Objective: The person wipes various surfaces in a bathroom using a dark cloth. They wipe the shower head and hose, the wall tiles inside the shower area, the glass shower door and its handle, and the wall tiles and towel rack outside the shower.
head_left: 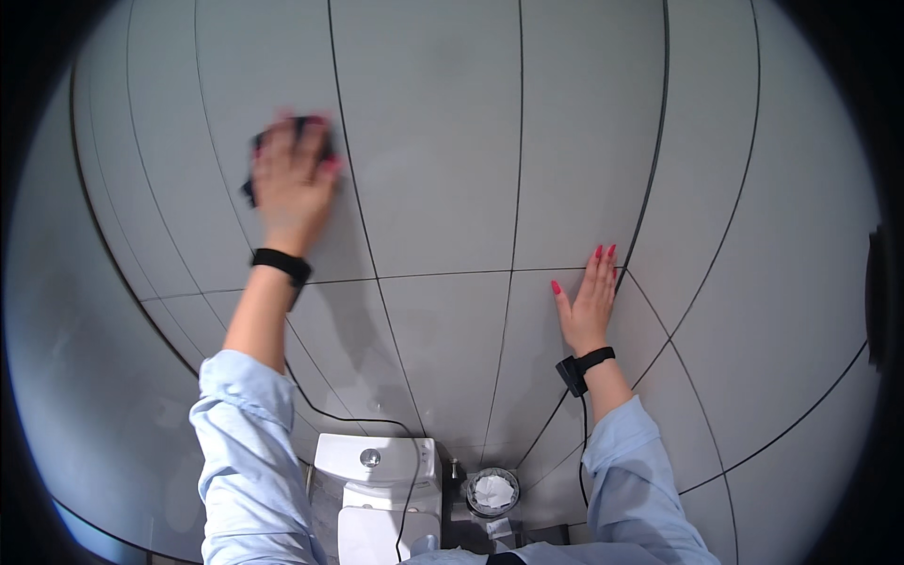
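My left hand (294, 184), blurred by motion, presses a black cloth (247, 191) against the grey tiled wall (433, 169). The cloth shows past the fingers on both sides, and most of it is hidden under the palm. Lower down and to the right, my right hand (588, 306) rests on the wall beside the corner, thumb apart from the outstretched fingers, with nothing in it. Both wrists wear black bands, and a thin dark cable hangs from each.
Below the wall stands a white toilet (388, 527) with a round flush button (370, 459) on its tank. A small bin (492, 492) holding white paper sits to its right. Side walls rise at left and right, and a dark fixture (876, 297) juts out at far right.
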### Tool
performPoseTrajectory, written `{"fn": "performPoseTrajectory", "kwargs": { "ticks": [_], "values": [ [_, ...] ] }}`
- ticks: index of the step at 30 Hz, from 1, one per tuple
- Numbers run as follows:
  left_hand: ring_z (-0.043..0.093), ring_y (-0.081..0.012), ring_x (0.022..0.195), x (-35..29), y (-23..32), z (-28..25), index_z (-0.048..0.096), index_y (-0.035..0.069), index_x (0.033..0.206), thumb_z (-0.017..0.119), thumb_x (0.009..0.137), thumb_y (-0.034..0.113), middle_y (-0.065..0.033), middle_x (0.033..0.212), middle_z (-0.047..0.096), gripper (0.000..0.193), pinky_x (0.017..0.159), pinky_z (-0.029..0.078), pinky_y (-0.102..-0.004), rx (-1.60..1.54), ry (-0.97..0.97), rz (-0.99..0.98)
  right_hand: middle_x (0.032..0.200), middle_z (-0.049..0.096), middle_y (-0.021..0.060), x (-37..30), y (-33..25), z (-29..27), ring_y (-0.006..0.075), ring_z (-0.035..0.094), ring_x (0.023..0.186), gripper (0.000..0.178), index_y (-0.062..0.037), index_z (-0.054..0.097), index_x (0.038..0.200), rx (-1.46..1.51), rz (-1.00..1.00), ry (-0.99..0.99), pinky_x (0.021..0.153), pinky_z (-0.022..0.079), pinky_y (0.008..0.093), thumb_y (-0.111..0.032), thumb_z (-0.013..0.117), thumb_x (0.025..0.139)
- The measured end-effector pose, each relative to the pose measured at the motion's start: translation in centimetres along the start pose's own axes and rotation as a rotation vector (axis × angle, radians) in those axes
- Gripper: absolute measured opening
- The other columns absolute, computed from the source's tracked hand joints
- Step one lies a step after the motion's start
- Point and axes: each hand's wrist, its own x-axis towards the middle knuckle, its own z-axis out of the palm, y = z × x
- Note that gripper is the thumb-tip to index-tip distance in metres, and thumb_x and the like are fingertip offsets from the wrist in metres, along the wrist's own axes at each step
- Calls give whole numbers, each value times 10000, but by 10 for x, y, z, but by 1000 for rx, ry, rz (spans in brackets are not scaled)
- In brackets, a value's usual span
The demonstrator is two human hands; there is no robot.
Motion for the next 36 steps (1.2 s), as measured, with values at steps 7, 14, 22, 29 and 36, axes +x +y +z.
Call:
{"fn": "performPoseTrajectory", "kwargs": {
  "ticks": [7,14,22,29,36],
  "values": [
    [145,-461,1447,1,-14,39,93,184,1567,348,1011,473,-249,1601,67,677,1120,172,-627,79,11,-935,1602,93,224,2,-7,-8,374,103,1485,1015,-6,104,1538,-17,9,-21,1187,132,494,-481,678,848],
    [128,-368,1478,67,179,37,288,294,1529,441,981,391,-81,1630,130,577,1106,103,-671,-53,13,-290,1610,58,212,5,-16,-23,343,91,1493,1041,-7,81,1540,-53,26,-142,1192,134,470,-486,682,838],
    [219,-246,1470,76,264,37,399,347,1467,519,939,404,-3,1589,272,544,1158,128,-569,-256,-143,358,1608,78,214,-1,-1,-17,350,106,1490,1082,0,105,1537,-33,6,-87,1185,133,482,-492,719,794],
    [240,-222,1464,111,137,9,452,322,1441,509,942,406,21,1584,287,510,1188,141,-483,-118,-152,386,1617,23,202,4,-2,-32,333,66,1500,1088,-9,61,1543,-48,-3,-151,1190,111,484,-523,690,819],
    [97,-422,1473,118,132,47,213,280,1549,358,995,518,-139,1625,100,620,1099,89,-690,-77,148,-287,1621,25,185,4,-4,-35,309,51,1505,1106,-17,44,1547,-66,7,-223,1198,104,463,-580,660,822]
  ]
}}
